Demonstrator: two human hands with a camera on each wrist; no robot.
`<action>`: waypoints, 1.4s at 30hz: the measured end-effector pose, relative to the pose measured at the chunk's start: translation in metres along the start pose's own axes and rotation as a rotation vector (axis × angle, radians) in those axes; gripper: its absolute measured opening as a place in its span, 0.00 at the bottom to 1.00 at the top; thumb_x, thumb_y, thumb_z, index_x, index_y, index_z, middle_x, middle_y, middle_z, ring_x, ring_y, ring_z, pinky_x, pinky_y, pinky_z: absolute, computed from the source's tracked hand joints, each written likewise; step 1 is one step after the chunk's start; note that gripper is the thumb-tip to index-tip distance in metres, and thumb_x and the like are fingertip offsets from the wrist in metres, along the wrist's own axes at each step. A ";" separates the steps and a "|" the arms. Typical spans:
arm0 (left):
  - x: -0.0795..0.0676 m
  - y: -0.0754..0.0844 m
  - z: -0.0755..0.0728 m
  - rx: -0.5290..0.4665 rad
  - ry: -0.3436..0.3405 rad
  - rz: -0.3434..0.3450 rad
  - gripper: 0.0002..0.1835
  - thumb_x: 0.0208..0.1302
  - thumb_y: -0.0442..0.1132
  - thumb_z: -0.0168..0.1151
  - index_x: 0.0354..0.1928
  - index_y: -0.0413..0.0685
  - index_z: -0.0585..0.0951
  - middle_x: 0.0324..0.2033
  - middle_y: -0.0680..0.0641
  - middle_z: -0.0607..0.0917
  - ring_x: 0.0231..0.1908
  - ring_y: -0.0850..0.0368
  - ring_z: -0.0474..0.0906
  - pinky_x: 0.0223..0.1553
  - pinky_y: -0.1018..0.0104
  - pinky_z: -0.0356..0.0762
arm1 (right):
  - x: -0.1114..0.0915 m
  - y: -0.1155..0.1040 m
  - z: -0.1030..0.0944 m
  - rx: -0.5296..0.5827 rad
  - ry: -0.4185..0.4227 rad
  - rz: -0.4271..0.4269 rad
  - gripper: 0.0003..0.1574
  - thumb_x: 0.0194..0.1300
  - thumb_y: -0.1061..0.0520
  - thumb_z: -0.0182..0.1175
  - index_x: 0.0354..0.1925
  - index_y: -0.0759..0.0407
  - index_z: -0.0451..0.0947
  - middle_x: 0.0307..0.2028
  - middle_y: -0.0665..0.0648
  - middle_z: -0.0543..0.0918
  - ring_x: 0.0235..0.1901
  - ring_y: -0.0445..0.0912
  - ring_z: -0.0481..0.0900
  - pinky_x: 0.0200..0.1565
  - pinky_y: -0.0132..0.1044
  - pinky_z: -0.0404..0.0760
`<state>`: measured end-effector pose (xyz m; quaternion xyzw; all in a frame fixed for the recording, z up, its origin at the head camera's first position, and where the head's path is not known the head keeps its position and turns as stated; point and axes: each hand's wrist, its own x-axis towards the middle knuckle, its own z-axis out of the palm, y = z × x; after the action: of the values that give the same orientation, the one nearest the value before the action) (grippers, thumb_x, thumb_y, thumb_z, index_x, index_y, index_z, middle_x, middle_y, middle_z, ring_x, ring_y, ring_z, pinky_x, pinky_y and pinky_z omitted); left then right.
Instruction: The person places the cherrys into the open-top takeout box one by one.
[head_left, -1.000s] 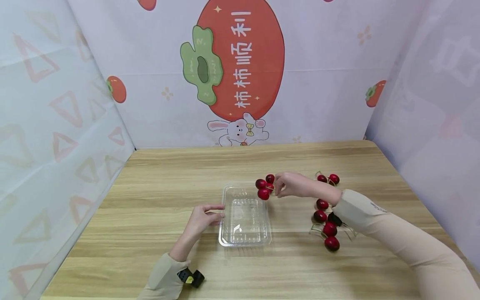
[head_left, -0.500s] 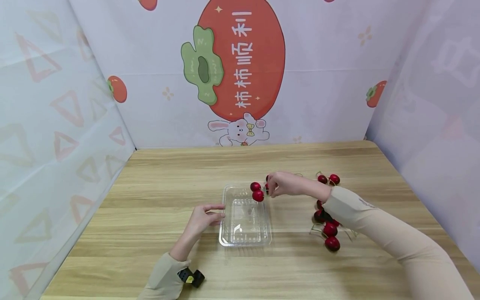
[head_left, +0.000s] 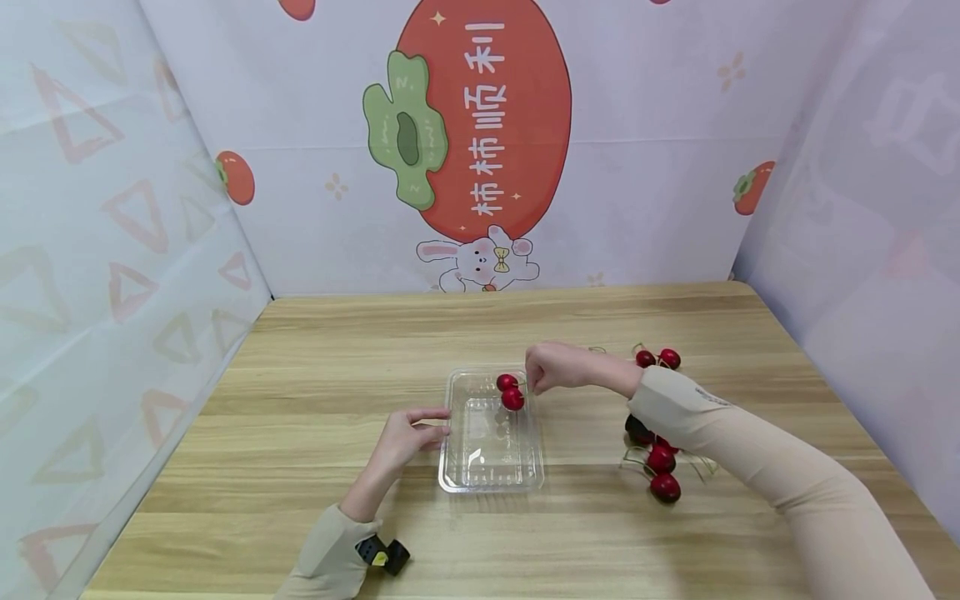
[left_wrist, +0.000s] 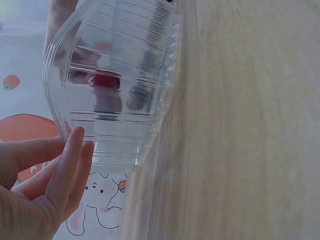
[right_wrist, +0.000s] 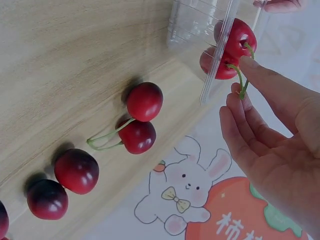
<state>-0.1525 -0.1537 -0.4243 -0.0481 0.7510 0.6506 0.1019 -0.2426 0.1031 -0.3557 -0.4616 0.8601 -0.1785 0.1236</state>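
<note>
A pair of red cherries (head_left: pixel 513 399) hangs by green stems inside the rim of a clear plastic container (head_left: pixel 491 486), near its far right corner. My right hand (head_left: pixel 553 367) pinches their joined stems (right_wrist: pixel 243 90) between thumb and fingertips, as the right wrist view shows. At the container's left side is my left hand (head_left: pixel 403 437), its fairly straight fingers touching the rim and outer wall. The left wrist view has these fingertips (left_wrist: pixel 76 134) against the clear plastic. The cherries appear blurred through the container wall there.
More cherries (head_left: pixel 664 488) with stems lie on the wooden table (head_left: pixel 337 358) at the right, partly behind my right forearm. Another pair (right_wrist: pixel 145 102) lies near the container, hidden by my right hand in the head view. A printed cloth backdrop (head_left: pixel 637 208) stands behind.
My right hand has moved left and carried the pair of cherries from beside the container to over its far right part. The left hand and the container have stayed in place.
</note>
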 end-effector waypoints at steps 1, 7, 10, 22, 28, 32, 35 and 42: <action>0.000 0.000 0.000 -0.001 0.000 0.000 0.16 0.49 0.24 0.61 0.44 0.29 0.77 0.40 0.33 0.80 0.29 0.57 0.80 0.38 0.55 0.80 | 0.001 0.000 0.000 -0.003 -0.003 0.004 0.02 0.45 0.66 0.65 0.22 0.62 0.81 0.24 0.50 0.77 0.25 0.38 0.73 0.29 0.25 0.75; 0.000 0.000 0.000 -0.002 0.003 0.004 0.17 0.49 0.24 0.61 0.44 0.29 0.77 0.40 0.33 0.80 0.29 0.55 0.81 0.38 0.55 0.80 | 0.005 0.000 0.004 -0.009 -0.028 0.009 0.02 0.46 0.64 0.66 0.23 0.63 0.81 0.24 0.50 0.77 0.25 0.38 0.73 0.29 0.23 0.75; 0.000 0.000 0.000 -0.003 0.005 0.003 0.17 0.49 0.24 0.61 0.44 0.29 0.77 0.40 0.33 0.80 0.30 0.55 0.81 0.38 0.55 0.81 | 0.006 -0.001 0.005 0.004 -0.036 0.025 0.02 0.47 0.64 0.66 0.23 0.63 0.81 0.25 0.50 0.77 0.25 0.38 0.74 0.28 0.23 0.76; 0.000 0.001 0.001 -0.004 0.012 -0.007 0.16 0.49 0.24 0.61 0.44 0.29 0.77 0.40 0.33 0.80 0.31 0.51 0.81 0.36 0.58 0.81 | 0.010 0.000 0.011 0.008 -0.034 0.040 0.02 0.46 0.65 0.65 0.24 0.61 0.82 0.27 0.51 0.77 0.27 0.39 0.76 0.31 0.22 0.77; -0.001 0.002 0.001 0.012 0.010 0.002 0.16 0.49 0.25 0.61 0.44 0.28 0.77 0.39 0.33 0.80 0.30 0.54 0.81 0.37 0.55 0.81 | 0.011 -0.001 0.013 0.011 -0.033 0.045 0.03 0.46 0.67 0.65 0.24 0.61 0.82 0.26 0.51 0.77 0.26 0.39 0.75 0.29 0.21 0.76; -0.001 0.002 0.001 0.013 0.013 0.004 0.16 0.49 0.24 0.61 0.44 0.28 0.77 0.39 0.33 0.80 0.30 0.55 0.81 0.37 0.54 0.81 | 0.012 -0.002 0.013 0.020 -0.030 0.051 0.03 0.47 0.67 0.64 0.24 0.62 0.82 0.26 0.51 0.77 0.27 0.39 0.75 0.29 0.21 0.76; -0.001 0.002 0.001 0.008 0.012 0.006 0.17 0.49 0.24 0.61 0.44 0.28 0.77 0.40 0.33 0.80 0.30 0.55 0.81 0.38 0.54 0.81 | 0.012 -0.002 0.014 0.020 -0.029 0.046 0.03 0.47 0.67 0.64 0.24 0.62 0.82 0.26 0.51 0.77 0.27 0.39 0.75 0.29 0.21 0.76; 0.000 0.000 0.001 0.005 0.017 0.008 0.17 0.49 0.24 0.61 0.44 0.28 0.77 0.41 0.33 0.80 0.30 0.56 0.80 0.37 0.55 0.81 | 0.010 -0.003 0.015 0.003 -0.027 0.041 0.03 0.47 0.66 0.64 0.24 0.60 0.83 0.26 0.50 0.77 0.28 0.39 0.74 0.30 0.22 0.76</action>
<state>-0.1528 -0.1525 -0.4250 -0.0504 0.7536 0.6487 0.0929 -0.2400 0.0897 -0.3682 -0.4463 0.8673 -0.1708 0.1396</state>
